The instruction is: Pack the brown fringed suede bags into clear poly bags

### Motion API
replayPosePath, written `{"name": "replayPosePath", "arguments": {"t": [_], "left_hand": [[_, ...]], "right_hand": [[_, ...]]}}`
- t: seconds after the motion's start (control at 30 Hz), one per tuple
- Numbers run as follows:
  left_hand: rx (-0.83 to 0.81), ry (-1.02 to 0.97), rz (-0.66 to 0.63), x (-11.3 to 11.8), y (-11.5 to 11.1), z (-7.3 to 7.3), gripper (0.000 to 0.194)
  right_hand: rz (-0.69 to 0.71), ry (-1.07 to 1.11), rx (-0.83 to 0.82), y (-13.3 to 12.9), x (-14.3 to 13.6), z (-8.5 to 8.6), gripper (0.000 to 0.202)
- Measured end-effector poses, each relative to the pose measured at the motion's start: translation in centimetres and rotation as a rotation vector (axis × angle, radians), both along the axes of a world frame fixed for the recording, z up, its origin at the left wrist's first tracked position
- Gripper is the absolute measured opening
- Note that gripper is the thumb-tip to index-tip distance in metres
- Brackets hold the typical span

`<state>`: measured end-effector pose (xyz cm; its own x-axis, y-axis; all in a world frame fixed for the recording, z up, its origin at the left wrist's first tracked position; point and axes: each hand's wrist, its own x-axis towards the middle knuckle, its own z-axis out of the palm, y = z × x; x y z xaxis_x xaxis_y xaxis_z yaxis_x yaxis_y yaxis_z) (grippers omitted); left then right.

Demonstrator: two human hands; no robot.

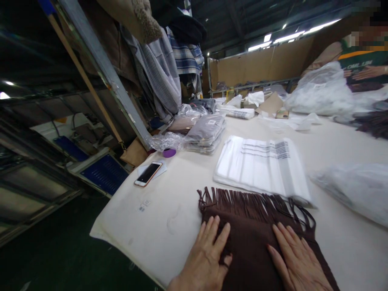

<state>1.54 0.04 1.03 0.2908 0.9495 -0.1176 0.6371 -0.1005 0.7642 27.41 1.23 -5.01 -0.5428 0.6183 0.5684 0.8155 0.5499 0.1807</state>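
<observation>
A dark brown fringed cloth lies on the cream-covered table, its fringe pointing away from me. My left hand rests flat on the cloth's left edge with the fingers spread. On its right part lies my right hand, palm down, fingers stretched out. Neither hand grips anything. Just beyond the fringe is a stack of white plastic bags with dark printed lines.
A phone and a purple round object lie at the left. Behind them are packed grey bundles. Clear plastic bags lie at right. Across the table, a person stands near a plastic heap.
</observation>
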Motion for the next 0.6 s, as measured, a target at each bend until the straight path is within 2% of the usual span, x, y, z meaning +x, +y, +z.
{"name": "replayPosePath", "arguments": {"t": [0.07, 0.2, 0.23, 0.3, 0.37, 0.4, 0.43, 0.47, 0.5, 0.53, 0.57, 0.6], "left_hand": [[0.059, 0.071, -0.033, 1.5, -0.2, -1.0, 0.071], [0.183, 0.026, -0.139, 4.7, -0.4, -2.7, 0.087], [0.192, 0.008, -0.192, 5.4, -0.5, -2.8, 0.085], [0.199, -0.034, -0.344, 6.2, -0.6, -2.4, 0.065], [0.255, -0.064, -0.480, 5.6, -0.5, -1.4, 0.047], [0.316, -0.071, -0.453, 4.6, -0.2, -0.7, 0.043], [0.378, -0.066, -0.344, 3.3, 0.1, 0.0, 0.040], [0.439, -0.042, -0.127, 1.8, 0.7, 0.7, 0.038], [0.439, -0.015, 0.150, 0.2, 1.4, 1.3, 0.037], [0.366, 0.042, 0.397, -1.3, 2.1, 1.6, 0.034], [0.289, 0.115, 0.512, -2.6, 2.9, 1.7, 0.029], [0.258, 0.149, 0.554, -3.5, 3.6, 1.6, 0.024]], "right_hand": [[-0.017, 0.030, 0.013, 0.0, -0.1, -0.5, 0.040], [-0.035, 0.090, 0.042, 0.2, -0.6, -1.8, 0.039], [-0.040, 0.101, 0.048, 0.2, -0.7, -2.0, 0.039], [-0.056, 0.111, 0.040, 0.3, -0.7, -2.2, 0.039], [-0.043, 0.125, -0.001, 0.4, -0.3, -1.6, 0.040], [-0.049, 0.143, -0.043, 0.4, 0.1, -1.0, 0.042], [-0.067, 0.172, -0.098, 0.3, 0.6, -0.3, 0.044], [-0.095, 0.216, -0.147, 0.3, 1.3, 0.4, 0.047], [-0.140, 0.273, -0.190, 0.3, 2.1, 1.0, 0.049], [-0.196, 0.333, -0.227, 0.3, 2.8, 1.5, 0.050], [-0.246, 0.386, -0.249, 0.3, 3.5, 1.9, 0.050], [-0.278, 0.428, -0.258, 0.3, 4.1, 2.0, 0.049]]}}
